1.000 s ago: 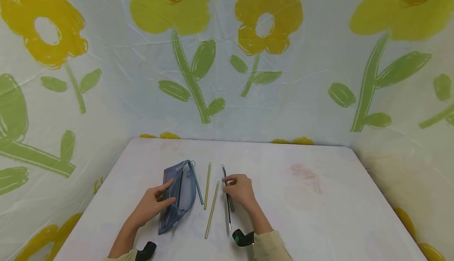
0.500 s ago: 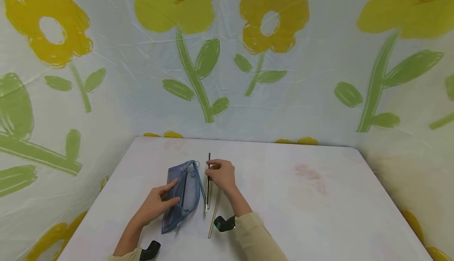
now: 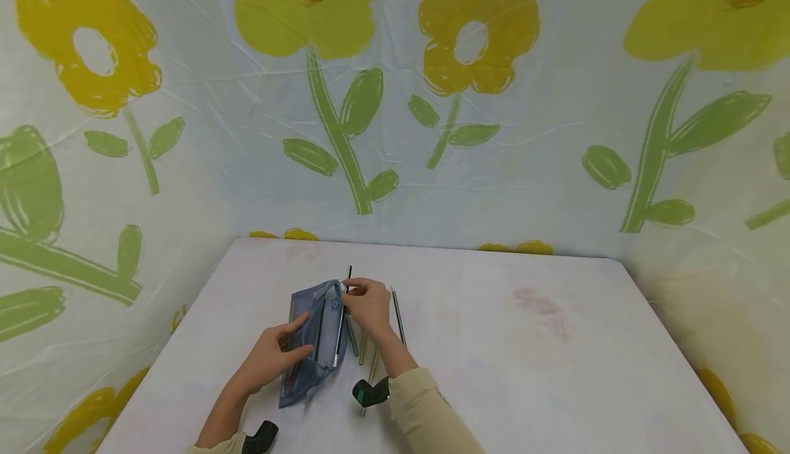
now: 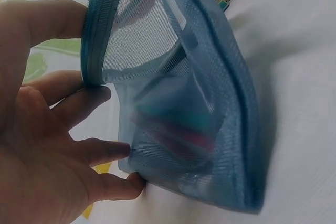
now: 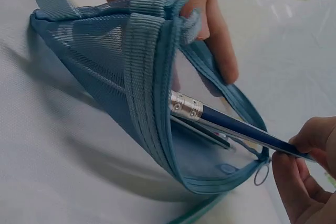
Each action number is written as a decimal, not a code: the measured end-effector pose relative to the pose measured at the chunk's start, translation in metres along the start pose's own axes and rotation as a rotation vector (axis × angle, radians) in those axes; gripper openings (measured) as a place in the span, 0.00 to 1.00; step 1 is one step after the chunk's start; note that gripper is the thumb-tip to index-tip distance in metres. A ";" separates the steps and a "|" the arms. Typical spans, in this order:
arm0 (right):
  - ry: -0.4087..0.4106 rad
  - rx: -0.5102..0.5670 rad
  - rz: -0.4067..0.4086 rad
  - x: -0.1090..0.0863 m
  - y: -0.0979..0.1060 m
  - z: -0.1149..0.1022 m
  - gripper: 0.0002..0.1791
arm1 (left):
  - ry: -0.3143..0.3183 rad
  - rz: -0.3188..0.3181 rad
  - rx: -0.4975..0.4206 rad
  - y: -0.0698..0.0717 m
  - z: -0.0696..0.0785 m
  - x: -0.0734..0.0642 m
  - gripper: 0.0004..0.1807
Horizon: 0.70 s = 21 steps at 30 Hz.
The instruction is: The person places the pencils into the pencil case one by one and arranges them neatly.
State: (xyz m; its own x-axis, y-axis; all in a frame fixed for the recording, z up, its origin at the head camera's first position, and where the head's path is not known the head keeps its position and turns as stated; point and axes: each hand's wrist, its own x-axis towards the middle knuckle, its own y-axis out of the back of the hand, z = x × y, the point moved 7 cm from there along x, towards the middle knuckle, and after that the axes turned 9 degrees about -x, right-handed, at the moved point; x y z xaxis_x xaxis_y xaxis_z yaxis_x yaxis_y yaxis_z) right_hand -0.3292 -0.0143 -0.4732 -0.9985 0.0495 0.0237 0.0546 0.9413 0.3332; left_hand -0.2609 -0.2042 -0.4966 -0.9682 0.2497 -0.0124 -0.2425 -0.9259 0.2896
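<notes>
A blue mesh pencil case [image 3: 306, 377] lies at the left of the table with its zip mouth spread wide. My left hand [image 3: 271, 352] holds it by the mouth, thumb and fingers at the zip edge [image 4: 96, 35]. Between thumb and fingertips, my right hand [image 3: 367, 306] pinches a dark blue pencil [image 5: 236, 128] near one end. Its metal-banded end points into the case's mouth in the right wrist view. Another dark pencil [image 5: 202, 132] shows inside the case, and red and teal shapes blur through the mesh in the left wrist view.
Just right of the case lie a teal pencil [image 3: 352, 337] and two yellowish pencils [image 3: 363, 349], partly behind the right hand and wrist. Farther right is a dark pencil [image 3: 399, 318]. A flower-printed cloth [image 3: 518, 186] hangs beyond the table's back edge.
My right hand has lifted a dark blue pencil from the dark ones on the right and carried it left, over the yellowish pencils, into the case's mouth. My left hand keeps its hold.
</notes>
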 end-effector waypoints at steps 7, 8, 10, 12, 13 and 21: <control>-0.048 -0.124 -0.056 -0.003 -0.014 0.010 0.15 | 0.025 0.015 0.013 0.001 -0.007 0.000 0.36; -0.049 -0.140 -0.061 -0.003 -0.015 0.010 0.15 | 0.030 0.019 0.015 0.001 -0.008 0.000 0.37; -0.052 -0.167 -0.069 -0.004 -0.017 0.011 0.14 | 0.039 0.021 0.016 0.001 -0.010 0.000 0.37; -0.054 -0.172 -0.077 -0.005 -0.018 0.012 0.14 | 0.037 0.022 0.015 0.000 -0.010 0.001 0.37; -0.054 -0.173 -0.077 -0.006 -0.019 0.011 0.14 | 0.032 0.022 0.016 0.000 -0.010 0.001 0.37; -0.065 -0.099 -0.086 -0.012 -0.018 0.013 0.14 | 0.010 0.029 0.019 -0.001 -0.008 0.002 0.36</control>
State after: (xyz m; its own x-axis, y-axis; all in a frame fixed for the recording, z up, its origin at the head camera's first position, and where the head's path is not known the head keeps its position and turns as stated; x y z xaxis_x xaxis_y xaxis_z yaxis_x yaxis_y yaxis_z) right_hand -0.3183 -0.0275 -0.4920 -0.9976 -0.0051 -0.0686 -0.0337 0.9057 0.4227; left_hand -0.2632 -0.2048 -0.5044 -0.9755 0.2198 -0.0136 -0.2132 -0.9271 0.3082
